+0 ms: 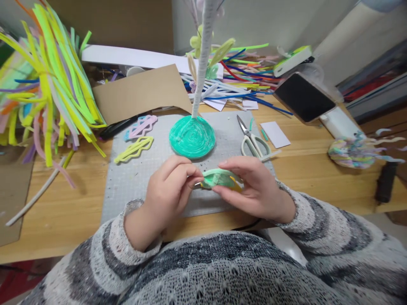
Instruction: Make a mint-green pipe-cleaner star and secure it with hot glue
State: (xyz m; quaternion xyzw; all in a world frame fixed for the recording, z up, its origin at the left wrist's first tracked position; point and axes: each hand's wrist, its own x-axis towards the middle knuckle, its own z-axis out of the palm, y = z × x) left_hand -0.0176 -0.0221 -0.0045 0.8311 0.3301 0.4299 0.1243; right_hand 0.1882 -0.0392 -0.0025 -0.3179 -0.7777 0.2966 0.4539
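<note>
Gray mat [127, 186]: green disc [192, 137], scissors [247, 133] beyond hand-held mint piece [219, 179].

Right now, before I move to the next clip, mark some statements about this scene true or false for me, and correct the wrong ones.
1. The left hand and the right hand both hold the pale green piece. True.
2. The scissors are in the right hand. False: they lie on the grey mat, beyond that hand.
3. A white stem rises from the round green base. True.
4. The dark-screened phone lies left of the mat. False: it is off to the right.
5. The white card lies to the right of the scissors. True.
</note>
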